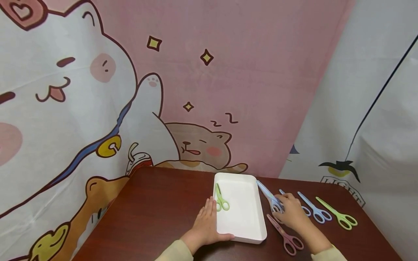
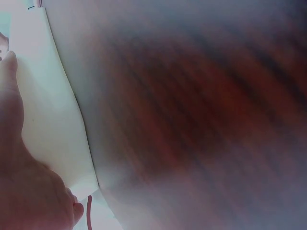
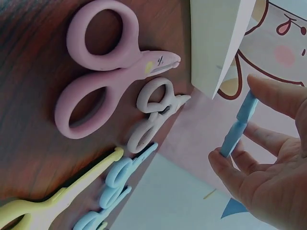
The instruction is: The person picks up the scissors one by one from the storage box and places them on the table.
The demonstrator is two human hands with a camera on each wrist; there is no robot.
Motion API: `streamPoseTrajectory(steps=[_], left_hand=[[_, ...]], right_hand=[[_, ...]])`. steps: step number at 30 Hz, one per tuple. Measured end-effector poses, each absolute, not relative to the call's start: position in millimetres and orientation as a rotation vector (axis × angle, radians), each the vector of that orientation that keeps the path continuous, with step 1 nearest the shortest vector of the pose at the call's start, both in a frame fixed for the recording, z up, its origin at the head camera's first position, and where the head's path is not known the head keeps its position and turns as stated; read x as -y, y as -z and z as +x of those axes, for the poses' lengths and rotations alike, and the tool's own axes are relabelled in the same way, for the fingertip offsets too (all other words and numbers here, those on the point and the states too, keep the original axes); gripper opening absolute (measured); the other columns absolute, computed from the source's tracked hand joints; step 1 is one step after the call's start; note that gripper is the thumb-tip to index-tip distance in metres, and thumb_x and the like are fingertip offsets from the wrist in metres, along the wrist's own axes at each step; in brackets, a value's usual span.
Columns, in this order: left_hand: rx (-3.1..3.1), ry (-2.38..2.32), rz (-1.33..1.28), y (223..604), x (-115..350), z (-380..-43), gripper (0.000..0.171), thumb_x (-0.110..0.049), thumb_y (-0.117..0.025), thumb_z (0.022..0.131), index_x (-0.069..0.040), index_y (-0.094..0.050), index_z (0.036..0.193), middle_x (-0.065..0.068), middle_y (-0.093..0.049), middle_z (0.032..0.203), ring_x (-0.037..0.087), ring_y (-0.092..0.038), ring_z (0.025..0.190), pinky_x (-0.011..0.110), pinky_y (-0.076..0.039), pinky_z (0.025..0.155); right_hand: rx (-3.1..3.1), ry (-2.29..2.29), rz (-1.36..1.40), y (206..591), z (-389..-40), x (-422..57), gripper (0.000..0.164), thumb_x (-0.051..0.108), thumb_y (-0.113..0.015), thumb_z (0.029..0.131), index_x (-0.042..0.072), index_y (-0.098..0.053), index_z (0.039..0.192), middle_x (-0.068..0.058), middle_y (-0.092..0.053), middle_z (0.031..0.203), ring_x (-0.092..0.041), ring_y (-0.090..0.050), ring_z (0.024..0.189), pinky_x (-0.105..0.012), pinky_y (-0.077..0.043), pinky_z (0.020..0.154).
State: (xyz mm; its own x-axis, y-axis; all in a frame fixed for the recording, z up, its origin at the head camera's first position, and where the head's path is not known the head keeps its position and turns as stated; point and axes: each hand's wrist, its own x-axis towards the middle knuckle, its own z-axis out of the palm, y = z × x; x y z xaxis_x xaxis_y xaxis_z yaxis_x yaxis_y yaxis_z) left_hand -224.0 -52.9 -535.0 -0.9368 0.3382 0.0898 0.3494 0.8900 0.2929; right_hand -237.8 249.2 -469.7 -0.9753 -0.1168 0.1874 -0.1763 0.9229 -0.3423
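My left hand rests along the left wall of a white tray, fingers straight against its side and thumb on the near edge. The left wrist view shows this hand against the tray's wall. Inside the tray, at its left, lie green scissors. To the right of the tray, my right hand pinches blue scissors between thumb and fingertips, seen edge-on in the right wrist view. Beside the tray, pale scissors lie close under that hand, near pink scissors.
Further right on the dark red-brown table lie more blue scissors and yellow-green scissors. Another blue pair is partly covered by my right hand. A printed cat cloth hangs behind the table's far edge.
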Motion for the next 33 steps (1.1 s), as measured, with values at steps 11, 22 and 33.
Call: streamPoseTrajectory(steps=[11, 22, 33], left_hand=[[3.000, 0.467, -0.551, 543.0, 51.8, -226.9, 0.138, -0.092, -0.050, 0.055, 0.003, -0.016, 0.149, 0.021, -0.012, 0.157, 0.032, -0.016, 0.145, 0.046, -0.028, 0.112], [3.013, 0.465, -0.543, 545.6, 52.2, -229.0, 0.140, -0.095, -0.045, 0.053, 0.001, -0.013, 0.150, 0.019, -0.010, 0.158, 0.030, -0.014, 0.146, 0.045, -0.027, 0.113], [3.008, 0.464, -0.550, 541.7, 52.4, -225.7, 0.140, -0.095, -0.043, 0.054, 0.002, -0.013, 0.150, 0.020, -0.010, 0.158, 0.031, -0.014, 0.145, 0.046, -0.027, 0.113]], right_hand=[[2.898, -0.563, 0.197, 472.4, -230.8, -262.4, 0.058, 0.018, -0.080, 0.069, -0.003, -0.060, 0.120, -0.031, -0.051, 0.116, -0.049, -0.049, 0.101, -0.056, -0.045, 0.070], [2.908, -0.542, 0.230, 479.8, -222.6, -288.5, 0.060, 0.020, -0.081, 0.068, -0.004, -0.059, 0.119, -0.028, -0.054, 0.113, -0.052, -0.051, 0.099, -0.059, -0.044, 0.073], [2.960, -0.510, 0.211, 479.1, -217.7, -302.6, 0.064, 0.023, -0.082, 0.069, -0.005, -0.058, 0.121, -0.030, -0.054, 0.113, -0.052, -0.051, 0.098, -0.060, -0.045, 0.074]])
